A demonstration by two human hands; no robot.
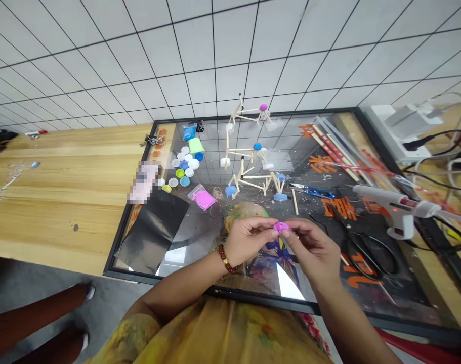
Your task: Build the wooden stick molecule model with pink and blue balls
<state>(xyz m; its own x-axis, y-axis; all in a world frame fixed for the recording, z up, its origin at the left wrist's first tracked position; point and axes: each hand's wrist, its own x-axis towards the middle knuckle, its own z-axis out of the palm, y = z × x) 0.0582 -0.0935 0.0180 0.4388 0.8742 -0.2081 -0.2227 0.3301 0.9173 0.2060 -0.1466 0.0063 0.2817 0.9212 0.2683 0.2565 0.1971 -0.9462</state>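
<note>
Between my fingertips is a small lump of pink modelling clay (281,227). My left hand (251,237) pinches it from the left, and a beaded bracelet (227,260) circles that wrist. The thumb and fingers of my right hand (312,247) press on the same lump from the right. Left of my hands lies a bag of pink clay (203,198). Just beyond them stands a small model of wooden sticks (255,177) with blue bottle caps at its ends. Farther back is a second stick model (249,115) with a pink lump on it.
Bottle caps (180,173) and a green clay pack (196,145) lie at the left. A black sheet (154,227) is nearer. On the right are blue-handled scissors (313,191), a glue gun (401,207), black scissors (363,253) and a power strip (395,129). A person's legs (44,313) show lower left.
</note>
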